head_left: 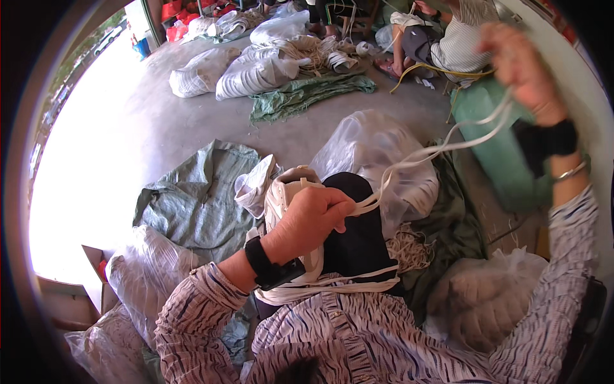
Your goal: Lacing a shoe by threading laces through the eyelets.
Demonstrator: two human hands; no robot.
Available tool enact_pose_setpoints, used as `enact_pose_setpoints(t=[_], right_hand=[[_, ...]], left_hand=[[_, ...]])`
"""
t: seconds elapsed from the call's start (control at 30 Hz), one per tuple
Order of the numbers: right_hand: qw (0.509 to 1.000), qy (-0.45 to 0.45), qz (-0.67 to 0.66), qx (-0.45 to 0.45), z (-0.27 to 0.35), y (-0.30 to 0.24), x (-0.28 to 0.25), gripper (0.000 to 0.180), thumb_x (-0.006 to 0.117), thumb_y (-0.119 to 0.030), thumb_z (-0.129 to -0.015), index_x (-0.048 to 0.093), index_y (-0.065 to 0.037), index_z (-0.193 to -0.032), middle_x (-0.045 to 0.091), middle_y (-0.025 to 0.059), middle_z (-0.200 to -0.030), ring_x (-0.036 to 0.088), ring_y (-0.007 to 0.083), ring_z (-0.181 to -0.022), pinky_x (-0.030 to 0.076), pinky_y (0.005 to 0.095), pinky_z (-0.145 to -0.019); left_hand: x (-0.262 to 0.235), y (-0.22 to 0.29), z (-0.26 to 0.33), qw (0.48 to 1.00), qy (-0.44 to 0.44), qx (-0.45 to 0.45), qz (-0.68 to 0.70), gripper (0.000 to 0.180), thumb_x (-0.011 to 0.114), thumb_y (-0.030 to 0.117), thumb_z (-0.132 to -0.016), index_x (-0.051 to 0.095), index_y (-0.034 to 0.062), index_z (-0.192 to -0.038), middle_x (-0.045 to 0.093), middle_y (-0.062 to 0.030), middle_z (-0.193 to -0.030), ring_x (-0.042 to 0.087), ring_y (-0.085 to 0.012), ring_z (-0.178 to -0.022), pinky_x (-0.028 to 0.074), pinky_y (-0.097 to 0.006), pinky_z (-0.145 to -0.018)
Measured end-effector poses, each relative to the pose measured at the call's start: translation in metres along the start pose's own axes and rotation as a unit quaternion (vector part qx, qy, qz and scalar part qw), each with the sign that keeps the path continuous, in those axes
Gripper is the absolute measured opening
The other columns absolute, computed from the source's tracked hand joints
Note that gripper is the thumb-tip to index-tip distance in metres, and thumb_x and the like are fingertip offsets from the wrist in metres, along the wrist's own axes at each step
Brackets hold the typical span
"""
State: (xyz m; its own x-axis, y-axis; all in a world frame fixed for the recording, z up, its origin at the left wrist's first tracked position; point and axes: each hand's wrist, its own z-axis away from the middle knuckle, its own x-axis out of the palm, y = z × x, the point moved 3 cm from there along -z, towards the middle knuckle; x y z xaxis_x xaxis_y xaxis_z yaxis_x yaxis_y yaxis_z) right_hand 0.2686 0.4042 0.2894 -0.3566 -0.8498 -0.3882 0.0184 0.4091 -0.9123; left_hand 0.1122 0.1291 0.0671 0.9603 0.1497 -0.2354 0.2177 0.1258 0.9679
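Note:
A cream-coloured shoe (pixel 286 190) rests on my lap, partly hidden behind my left hand (pixel 312 219). That hand is closed, gripping white shoelaces (pixel 425 153) that come out by its thumb side. The laces stretch up to the right as a few loose strands. My right hand (pixel 521 70), slightly blurred, is raised high at the right with its fingers curled round the far end of the laces. More white laces (pixel 332 289) lie across my lap. Another whitish shoe (pixel 256 184) sits just beyond the cream one.
Clear plastic bags (pixel 377 153) and a green woven sack (pixel 198 192) lie ahead of me. A tangle of laces (pixel 409 248) is by my right knee. Filled bags (pixel 492 294) flank me. A green bundle (pixel 492 141) and a seated person (pixel 464 45) are farther right.

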Motion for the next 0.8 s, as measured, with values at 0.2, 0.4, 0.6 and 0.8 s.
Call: enact_pose_setpoints(t=[0.2,0.4,0.6,0.8], right_hand=[[0.942,-0.249,-0.146,0.171,0.044,0.14,0.236,0.021,0.059,-0.009,-0.086,0.056,0.002,-0.104,0.062,0.004,-0.084,0.061,0.0128,-0.071,0.047,0.0253,-0.07],[0.86,-0.103,-0.276,0.417,0.053,0.187,0.252,0.016,0.054,-0.018,-0.088,0.059,-0.003,-0.088,0.061,0.0086,-0.064,0.035,0.004,-0.039,0.023,0.021,-0.032],[0.974,-0.126,-0.039,0.184,0.046,0.183,0.287,0.021,0.061,-0.018,-0.082,0.058,0.002,-0.082,0.061,0.0134,-0.063,0.063,0.021,-0.059,0.049,0.0327,-0.057],[0.963,-0.101,0.25,-0.019,0.045,0.17,0.302,0.011,0.058,-0.009,-0.075,0.056,0.0,-0.082,0.06,0.0238,-0.069,0.062,0.0376,-0.07,0.05,0.0438,-0.062]], left_hand=[[0.005,0.012,-0.008,0.983,0.019,0.118,-0.138,0.015,0.057,0.014,-0.085,0.066,0.003,-0.091,0.062,-0.007,-0.073,0.06,-0.0196,-0.067,0.048,-0.03,-0.062],[-0.033,-0.032,0.042,0.88,0.093,0.197,-0.422,0.017,0.062,0.01,-0.075,0.064,0.0098,-0.091,0.059,-0.0015,-0.092,0.057,-0.0193,-0.087,0.052,-0.033,-0.065],[-0.026,-0.049,0.046,0.844,0.02,0.248,-0.475,0.027,0.065,0.001,-0.064,0.063,0.011,-0.089,0.055,0.0003,-0.09,0.057,-0.0175,-0.085,0.052,-0.029,-0.062],[-0.026,-0.037,0.035,0.824,-0.041,0.221,-0.52,0.018,0.06,0.005,-0.065,0.056,0.0079,-0.082,0.05,-0.0028,-0.086,0.055,-0.0196,-0.085,0.053,-0.029,-0.061]])
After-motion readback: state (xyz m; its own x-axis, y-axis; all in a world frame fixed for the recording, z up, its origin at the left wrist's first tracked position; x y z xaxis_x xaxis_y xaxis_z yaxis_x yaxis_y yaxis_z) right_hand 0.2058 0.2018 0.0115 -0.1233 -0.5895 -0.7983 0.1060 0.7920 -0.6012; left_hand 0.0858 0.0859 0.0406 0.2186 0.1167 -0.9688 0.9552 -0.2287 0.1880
